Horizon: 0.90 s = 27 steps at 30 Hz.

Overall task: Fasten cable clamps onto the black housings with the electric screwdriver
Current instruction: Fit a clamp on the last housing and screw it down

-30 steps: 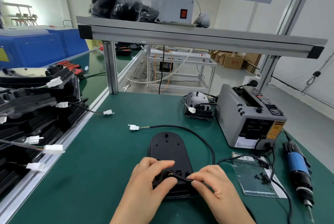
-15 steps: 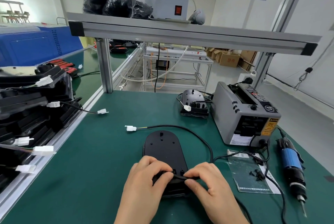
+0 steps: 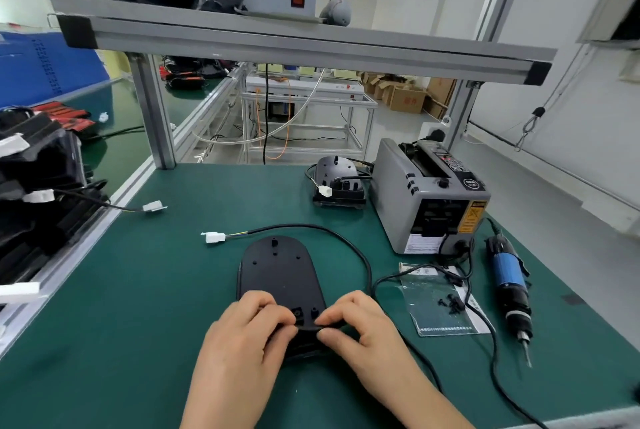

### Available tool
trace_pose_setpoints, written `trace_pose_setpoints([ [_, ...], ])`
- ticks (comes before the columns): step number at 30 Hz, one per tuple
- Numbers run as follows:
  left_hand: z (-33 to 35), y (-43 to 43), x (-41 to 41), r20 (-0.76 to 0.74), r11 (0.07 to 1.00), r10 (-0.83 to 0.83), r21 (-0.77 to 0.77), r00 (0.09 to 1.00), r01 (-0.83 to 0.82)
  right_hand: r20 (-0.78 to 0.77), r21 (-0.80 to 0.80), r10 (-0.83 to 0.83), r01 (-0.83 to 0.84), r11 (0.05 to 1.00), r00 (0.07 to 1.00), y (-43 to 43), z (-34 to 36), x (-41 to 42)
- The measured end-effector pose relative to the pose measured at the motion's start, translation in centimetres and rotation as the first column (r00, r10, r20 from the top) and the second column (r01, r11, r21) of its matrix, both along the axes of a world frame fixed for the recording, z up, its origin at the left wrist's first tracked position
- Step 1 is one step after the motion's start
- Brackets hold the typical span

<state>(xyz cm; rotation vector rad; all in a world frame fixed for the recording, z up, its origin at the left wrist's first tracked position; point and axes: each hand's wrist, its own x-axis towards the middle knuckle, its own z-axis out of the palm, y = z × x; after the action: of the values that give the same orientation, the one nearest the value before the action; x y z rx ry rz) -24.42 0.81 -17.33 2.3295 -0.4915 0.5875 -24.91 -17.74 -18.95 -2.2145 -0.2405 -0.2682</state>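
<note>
A flat black housing [image 3: 280,272] lies on the green mat in front of me. Its black cable [image 3: 346,241] loops off to the right and back to a white connector [image 3: 214,237]. My left hand [image 3: 249,328] and my right hand [image 3: 360,324] meet at the housing's near end, both pinching the cable where it crosses the screw posts. The near end of the housing is hidden under my fingers. The blue electric screwdriver [image 3: 510,286] lies on the mat at the right, tip toward me. Small black screws [image 3: 452,302] sit on a clear plastic bag.
A grey tape dispenser [image 3: 429,200] stands at the back right, with another black housing [image 3: 337,182] beside it. Several black housings [image 3: 38,186] with white connectors are stacked at the left. An aluminium shelf [image 3: 294,44] spans overhead. The screwdriver's cord [image 3: 495,352] runs along the right.
My two hands have closed in together on the cable at the housing's near end, pressing it lower against the housing. The view has shifted slightly.
</note>
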Motion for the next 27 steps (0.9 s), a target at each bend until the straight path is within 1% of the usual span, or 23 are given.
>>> trace_pose_setpoints([
  [3, -0.1, -0.1, -0.3, 0.011, 1.0, 0.007, 0.008, 1.0, -0.007, -0.014, 0.017, 0.018, -0.018, 1.0, 1.0, -0.4, 0.3, -0.2],
  [5, -0.1, -0.1, -0.3, 0.007, 1.0, 0.006, 0.01, 1.0, -0.006, 0.005, 0.021, 0.001, -0.001, 1.0, 1.0, -1.5, 0.8, -0.3],
  [6, -0.1, -0.1, -0.3, 0.003, 1.0, 0.006, 0.009, 1.0, -0.006, 0.032, 0.01, -0.041, 0.041, 0.999, 0.999, -2.4, 1.1, -0.4],
  [8, -0.1, 0.0, -0.3, 0.002, 1.0, 0.004, 0.005, 1.0, -0.004, 0.085, -0.031, -0.188, 0.191, 0.981, 0.979, -4.9, 2.0, -0.3],
  [9, -0.1, -0.1, -0.3, 0.005, 1.0, 0.004, 0.006, 1.0, -0.004, 0.09, -0.069, -0.273, 0.28, 0.958, 0.958, -6.6, 2.4, -0.3],
  [10, -0.1, -0.1, -0.3, 0.008, 1.0, 0.004, 0.006, 1.0, -0.004, 0.078, -0.144, -0.355, 0.363, 0.921, 0.932, -8.5, 2.9, -0.2],
  [12, -0.2, -0.1, -0.3, 0.014, 1.0, 0.004, 0.004, 1.0, -0.004, 0.027, -0.394, -0.495, 0.464, 0.793, 0.868, -12.3, 3.8, -0.1],
  [14, -0.2, -0.1, -0.3, 0.009, 1.0, 0.008, 0.004, 1.0, -0.008, -0.032, -0.635, -0.574, 0.427, 0.644, 0.818, -15.1, 3.9, 0.2],
  [15, -0.2, -0.1, -0.3, 0.004, 1.0, 0.009, 0.005, 1.0, -0.009, -0.049, -0.711, -0.589, 0.386, 0.587, 0.807, -15.8, 3.7, 0.3],
  [16, -0.2, -0.1, -0.3, 0.0, 1.0, 0.009, 0.008, 1.0, -0.009, -0.044, -0.754, -0.589, 0.36, 0.549, 0.807, -16.1, 3.4, 0.4],
  [18, -0.2, -0.1, -0.4, -0.004, 1.0, 0.009, 0.009, 1.0, -0.009, 0.011, -0.781, -0.565, 0.36, 0.51, 0.825, -16.1, 2.8, 0.5],
  [20, -0.1, -0.1, -0.4, -0.003, 1.0, 0.014, 0.008, 1.0, -0.014, 0.038, -0.775, -0.542, 0.367, 0.515, 0.84, -15.8, 2.6, 0.6],
  [22, -0.1, -0.1, -0.4, 0.001, 1.0, 0.017, 0.011, 1.0, -0.017, 0.031, -0.789, -0.53, 0.346, 0.508, 0.847, -15.5, 2.3, 0.7],
  [25, 0.0, -0.1, -0.4, 0.006, 1.0, 0.014, 0.02, 1.0, -0.014, 0.054, -0.844, -0.528, 0.322, 0.429, 0.847, -15.3, 1.9, 0.9],
  [27, 0.0, -0.1, -0.4, 0.011, 1.0, 0.012, 0.02, 1.0, -0.012, 0.079, -0.85, -0.529, 0.334, 0.407, 0.845, -15.2, 1.8, 1.0],
])
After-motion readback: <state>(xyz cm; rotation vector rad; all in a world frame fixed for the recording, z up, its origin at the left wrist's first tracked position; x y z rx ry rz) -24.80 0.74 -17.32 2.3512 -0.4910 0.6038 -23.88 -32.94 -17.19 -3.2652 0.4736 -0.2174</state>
